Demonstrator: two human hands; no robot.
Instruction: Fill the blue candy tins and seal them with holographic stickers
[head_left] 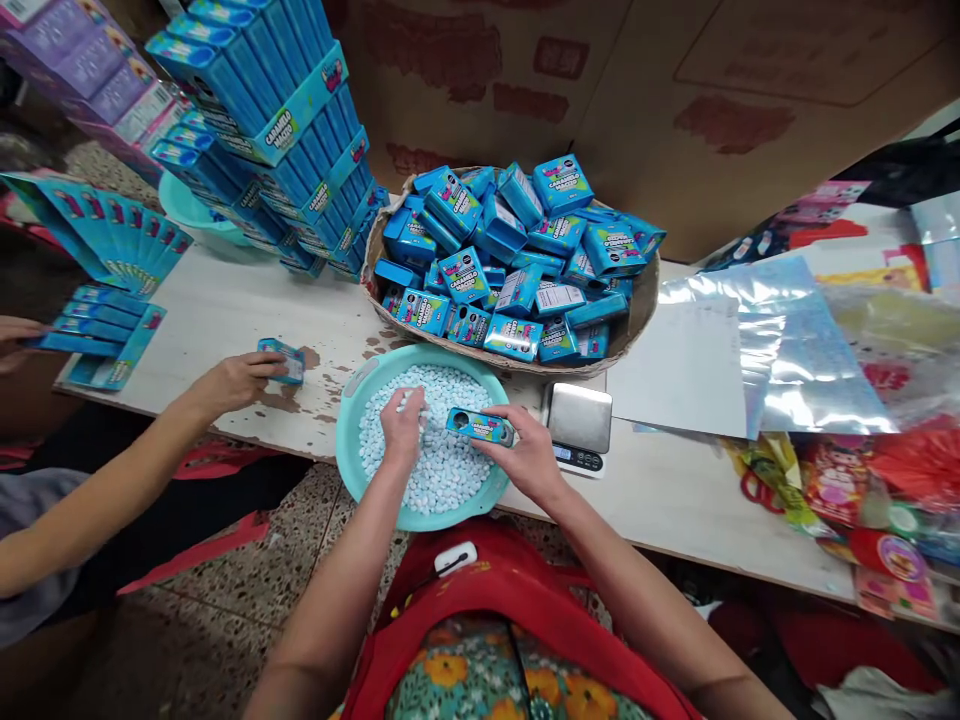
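I am holding a small blue box (pixel 478 425) over the right half of the basin, with my right hand (pixel 531 450) pinching its right end between thumb and fingers, closed just far enough to grip the carton. I am probably gripping only the end so that the rest is staying uncovered, and keeping it above the rim so that anything spilling is falling back inside. The box is lying nearly level, its narrow side showing pink and white lettering and a dark round spot near its left end; its right end seems to be gaping, but I cannot be sure.

To its left, my left hand (pixel 401 432) is curling loosely over the pale sweets (pixel 448 485), with some showing at its fingertips; I cannot tell whether it is gripping any. The turquoise basin (pixel 347 430) is sitting at the near edge of the table, presumably for easy reach.

Just right of it, a scale (pixel 581 418) is standing within reach. On the far side, a cardboard tray (pixel 634 350) is holding a heap of blue boxes (pixel 517 265). Farther left, a co-worker's hand (pixel 238 382) is holding another box (pixel 282 361).
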